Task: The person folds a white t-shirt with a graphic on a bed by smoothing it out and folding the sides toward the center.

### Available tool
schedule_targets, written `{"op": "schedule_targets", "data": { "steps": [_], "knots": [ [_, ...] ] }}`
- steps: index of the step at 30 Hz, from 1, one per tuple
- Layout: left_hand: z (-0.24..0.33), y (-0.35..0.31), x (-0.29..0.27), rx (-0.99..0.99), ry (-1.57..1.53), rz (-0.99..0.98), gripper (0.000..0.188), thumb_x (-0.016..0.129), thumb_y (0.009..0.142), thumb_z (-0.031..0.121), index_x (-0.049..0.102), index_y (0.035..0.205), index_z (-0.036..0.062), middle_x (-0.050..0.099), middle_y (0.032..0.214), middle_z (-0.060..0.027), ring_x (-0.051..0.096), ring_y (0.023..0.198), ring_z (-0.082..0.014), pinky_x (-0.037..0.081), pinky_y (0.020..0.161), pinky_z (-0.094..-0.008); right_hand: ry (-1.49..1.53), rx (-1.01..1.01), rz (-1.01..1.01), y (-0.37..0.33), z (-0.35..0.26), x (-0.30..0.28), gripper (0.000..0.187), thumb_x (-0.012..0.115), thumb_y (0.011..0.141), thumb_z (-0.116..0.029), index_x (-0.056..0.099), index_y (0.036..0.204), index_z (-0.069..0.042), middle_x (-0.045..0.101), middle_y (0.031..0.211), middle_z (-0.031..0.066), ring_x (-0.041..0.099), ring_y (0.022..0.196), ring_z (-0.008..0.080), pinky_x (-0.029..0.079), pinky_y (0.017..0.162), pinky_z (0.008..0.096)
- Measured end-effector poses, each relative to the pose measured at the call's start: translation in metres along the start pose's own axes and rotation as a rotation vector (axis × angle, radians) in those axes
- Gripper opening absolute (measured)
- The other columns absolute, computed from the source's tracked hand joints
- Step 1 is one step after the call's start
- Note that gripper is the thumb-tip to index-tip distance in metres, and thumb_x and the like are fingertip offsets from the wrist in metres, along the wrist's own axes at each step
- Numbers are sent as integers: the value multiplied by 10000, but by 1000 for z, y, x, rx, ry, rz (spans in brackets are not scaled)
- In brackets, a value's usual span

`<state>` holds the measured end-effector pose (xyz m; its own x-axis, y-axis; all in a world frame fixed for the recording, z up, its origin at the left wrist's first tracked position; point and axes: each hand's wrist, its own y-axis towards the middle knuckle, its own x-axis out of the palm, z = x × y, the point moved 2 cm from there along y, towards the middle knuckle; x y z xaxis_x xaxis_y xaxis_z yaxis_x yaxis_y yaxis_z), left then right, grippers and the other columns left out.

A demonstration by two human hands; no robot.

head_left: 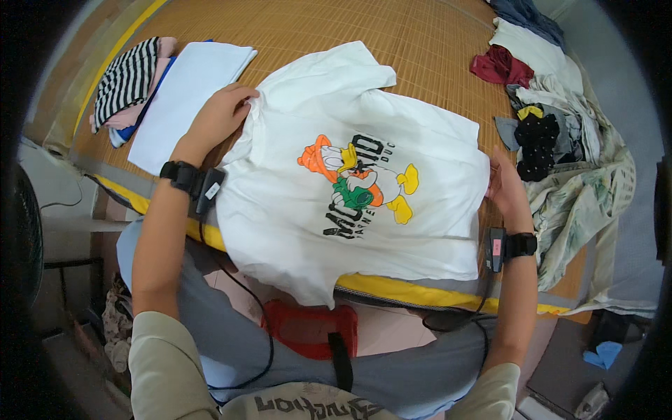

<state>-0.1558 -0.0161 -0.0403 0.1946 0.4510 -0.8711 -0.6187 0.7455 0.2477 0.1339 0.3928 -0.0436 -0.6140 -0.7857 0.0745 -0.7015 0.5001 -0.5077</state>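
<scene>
A white T-shirt (280, 182) with a cartoon duck print lies spread sideways, its neck end to the left and its hem to the right. One sleeve points away from me, and the other droops over the near edge of the mat. At the neck end, my left hand (222, 119) is closed on the fabric by the far shoulder. My right hand (507, 185) has the hem at the right side, its fingers partly hidden by the cloth. Both wrists wear black straps with small cabled devices.
The woven bamboo mat (434, 63) has a yellow and grey border. A folded white cloth (189, 91) and a striped garment (127, 80) lie at the left. Loose clothes, including a black dotted piece (537, 145) and a dark red one (500, 66), heap at the right. Below sits a red basket (308, 329).
</scene>
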Motion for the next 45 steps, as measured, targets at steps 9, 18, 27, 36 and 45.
{"op": "schedule_targets", "data": {
  "steps": [9, 18, 27, 36, 45],
  "knots": [
    [8, 1, 1, 21, 69, 8, 318, 499, 763, -75, 550, 1069, -7, 574, 991, -176, 557, 935, -335, 448, 843, -358, 112, 145, -113, 56, -14, -4, 347, 533, 903, -274, 572, 1076, 25, 649, 1015, 132, 649, 854, 200, 533, 758, 325],
    [-8, -1, 25, -38, 10, 78, 353, 456, 746, -85, 538, 1073, 21, 495, 1110, -160, 500, 1026, -329, 399, 918, -348, 613, -206, -501, 64, 16, -29, 411, 527, 872, -151, 465, 1220, 58, 530, 1231, 192, 554, 1090, 299, 439, 956, 436],
    [-14, 0, 26, -83, -121, 88, 286, 594, 736, -15, 572, 1020, 2, 545, 1064, -117, 534, 1025, -250, 416, 904, -310, 458, 28, -113, 52, 4, -2, 298, 622, 859, -177, 585, 1094, 2, 659, 1011, 126, 656, 866, 206, 539, 765, 323],
    [-3, -2, 16, -21, 63, 135, 357, 457, 721, -112, 582, 1043, -24, 578, 1045, -189, 558, 983, -342, 444, 869, -340, 256, -122, -59, 51, -6, 0, 303, 618, 857, -212, 587, 1056, 15, 651, 1001, 107, 637, 863, 176, 510, 768, 294],
    [-11, 7, -15, -237, -176, -70, 260, 511, 826, -29, 621, 1061, -38, 661, 954, -149, 618, 895, -205, 456, 821, -269, 72, -152, 65, 107, -60, -7, 241, 616, 862, -217, 618, 995, -16, 656, 967, 75, 628, 835, 162, 509, 732, 284]
  ]
}}
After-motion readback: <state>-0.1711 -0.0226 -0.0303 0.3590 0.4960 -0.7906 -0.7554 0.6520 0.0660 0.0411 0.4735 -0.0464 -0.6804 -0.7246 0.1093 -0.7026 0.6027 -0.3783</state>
